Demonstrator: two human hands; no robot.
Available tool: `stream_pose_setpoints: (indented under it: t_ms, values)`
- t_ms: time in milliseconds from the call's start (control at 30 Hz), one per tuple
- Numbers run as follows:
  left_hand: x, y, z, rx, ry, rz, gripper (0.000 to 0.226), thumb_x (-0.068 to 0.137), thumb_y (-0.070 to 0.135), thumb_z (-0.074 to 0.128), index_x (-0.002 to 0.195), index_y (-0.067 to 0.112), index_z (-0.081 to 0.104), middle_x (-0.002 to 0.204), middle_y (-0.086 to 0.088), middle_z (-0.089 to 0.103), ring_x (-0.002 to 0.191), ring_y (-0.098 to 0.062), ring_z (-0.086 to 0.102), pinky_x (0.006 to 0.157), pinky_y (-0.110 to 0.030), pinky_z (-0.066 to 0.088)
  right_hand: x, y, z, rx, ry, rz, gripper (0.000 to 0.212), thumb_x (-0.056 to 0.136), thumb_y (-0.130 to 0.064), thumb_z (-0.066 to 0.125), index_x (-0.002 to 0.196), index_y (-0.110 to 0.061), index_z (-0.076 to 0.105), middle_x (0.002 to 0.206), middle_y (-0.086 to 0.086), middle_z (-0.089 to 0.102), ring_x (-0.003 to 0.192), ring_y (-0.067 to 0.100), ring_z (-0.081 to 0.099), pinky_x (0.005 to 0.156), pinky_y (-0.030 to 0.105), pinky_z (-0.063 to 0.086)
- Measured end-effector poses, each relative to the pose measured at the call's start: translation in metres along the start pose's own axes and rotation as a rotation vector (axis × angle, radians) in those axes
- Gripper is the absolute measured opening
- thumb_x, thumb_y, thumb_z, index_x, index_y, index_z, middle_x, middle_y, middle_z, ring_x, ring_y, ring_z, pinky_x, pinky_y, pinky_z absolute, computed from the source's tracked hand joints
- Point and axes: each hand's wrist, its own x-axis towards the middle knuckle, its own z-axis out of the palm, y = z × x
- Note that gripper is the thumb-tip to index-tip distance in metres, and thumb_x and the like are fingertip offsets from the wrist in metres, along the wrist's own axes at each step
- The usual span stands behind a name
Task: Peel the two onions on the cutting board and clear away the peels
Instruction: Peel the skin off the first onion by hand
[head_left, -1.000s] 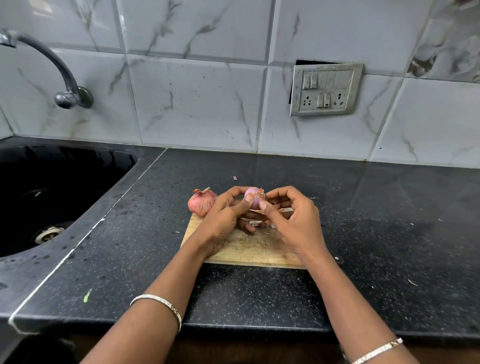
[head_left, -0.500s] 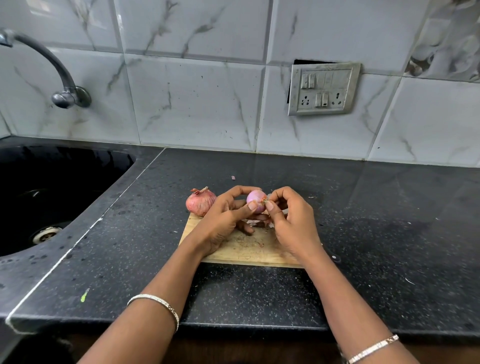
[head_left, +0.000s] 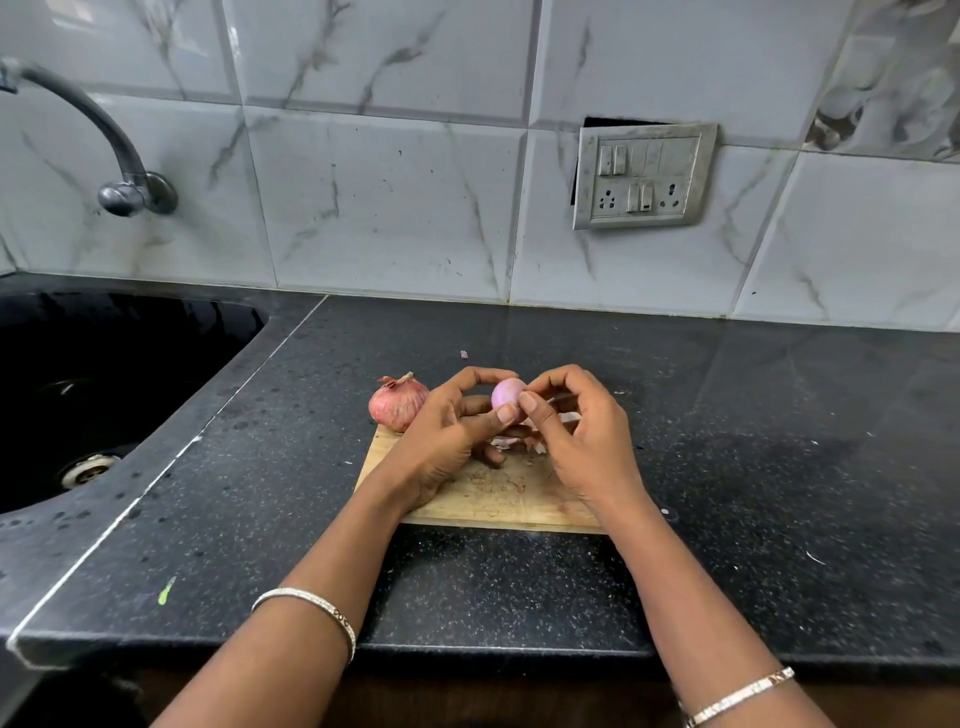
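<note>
**Both hands on a pale onion above the board**

The left thumb tip (head_left: 506, 414) presses against the lower front of the peeled onion (head_left: 508, 392), and the curled fingers of the left hand (head_left: 448, 435) arch over its far side, so the onion sits pinched in a narrow grip. The right hand (head_left: 581, 431) meets it from the other side: its thumb tip (head_left: 528, 401) touches the onion's right edge next to the left thumb, and its fingers are bent in close, nearly shut, against the same surface. Whether a shred of skin is caught between the right fingertips cannot be told. The onion shows smooth, pale pink flesh and is held raised over the far part of the cutting board (head_left: 498, 499).

Loose peels (head_left: 506, 441), pale and pinkish, lie on the board just under the hands, partly hidden by the fingers. The second onion (head_left: 397, 404), with its dry reddish skin and stem tuft in place, rests at the board's far left corner, just beside the left hand.

The board lies on a black speckled countertop (head_left: 753, 467). A small pink scrap (head_left: 464, 354) lies on the counter behind the hands. Each wrist carries a thin bangle (head_left: 311, 605). To the left is a dark sink (head_left: 78, 395) with a tap (head_left: 104, 140) above it, and a switch plate (head_left: 644, 175) is set in the tiled wall.
</note>
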Motion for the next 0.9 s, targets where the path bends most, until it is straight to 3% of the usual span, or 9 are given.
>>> stream_pose_setpoints:
  t_ms: [200, 400, 533, 667, 767, 900]
  values:
    - [0.000, -0.001, -0.002, 0.042, -0.034, -0.005, 0.043, 0.095, 0.013, 0.068, 0.135, 0.010, 0.054, 0.114, -0.020, 0.074, 0.100, -0.029, 0.073, 0.064, -0.028, 0.057, 0.001, 0.004, 0.000, -0.061, -0.026, -0.024, 0.006, 0.093, -0.018, 0.070, 0.091, -0.018, 0.064, 0.093, -0.006, 0.064, 0.085, 0.010, 0.061, 0.072, 0.034, 0.052]
    - [0.000, -0.002, -0.002, 0.082, -0.046, -0.009, 0.040, 0.096, 0.012, 0.067, 0.134, 0.010, 0.055, 0.114, -0.020, 0.074, 0.099, -0.031, 0.073, 0.066, -0.027, 0.057, 0.001, 0.005, 0.001, -0.121, -0.110, -0.056, 0.009, 0.095, -0.008, 0.061, 0.092, -0.015, 0.056, 0.092, -0.006, 0.056, 0.082, 0.008, 0.053, 0.069, 0.016, 0.038]
    - [0.000, -0.002, -0.002, 0.094, -0.054, -0.019, 0.039, 0.097, 0.013, 0.067, 0.134, 0.010, 0.056, 0.114, -0.018, 0.074, 0.100, -0.030, 0.073, 0.066, -0.026, 0.057, 0.002, 0.007, 0.002, -0.116, -0.158, -0.039, 0.013, 0.097, -0.008, 0.057, 0.090, -0.018, 0.052, 0.091, -0.010, 0.051, 0.084, 0.014, 0.049, 0.071, 0.024, 0.037]
    - [0.001, -0.002, -0.001, 0.077, -0.046, -0.019, 0.039, 0.097, 0.013, 0.066, 0.135, 0.010, 0.055, 0.114, -0.018, 0.075, 0.099, -0.029, 0.074, 0.063, -0.026, 0.056, 0.003, 0.010, 0.003, 0.126, -0.136, 0.177, 0.019, 0.104, -0.017, 0.050, 0.087, -0.025, 0.049, 0.091, -0.002, 0.055, 0.082, 0.011, 0.050, 0.074, 0.028, 0.043]
    - [0.001, -0.001, -0.001, 0.045, -0.021, -0.016, 0.040, 0.097, 0.012, 0.065, 0.135, 0.009, 0.054, 0.115, -0.017, 0.074, 0.099, -0.029, 0.074, 0.061, -0.025, 0.056, 0.003, 0.011, 0.002, 0.238, -0.054, 0.296, 0.024, 0.105, -0.022, 0.049, 0.085, -0.035, 0.052, 0.094, -0.003, 0.064, 0.085, 0.015, 0.058, 0.078, 0.044, 0.050]
    - [0.001, -0.002, -0.001, 0.026, 0.001, -0.009, 0.040, 0.095, 0.016, 0.066, 0.133, 0.009, 0.055, 0.114, -0.018, 0.075, 0.103, -0.033, 0.073, 0.059, -0.025, 0.056, 0.002, 0.004, -0.001, 0.169, -0.006, 0.247, 0.029, 0.093, -0.002, 0.060, 0.104, -0.029, 0.064, 0.101, -0.005, 0.070, 0.092, 0.011, 0.065, 0.081, 0.035, 0.057]
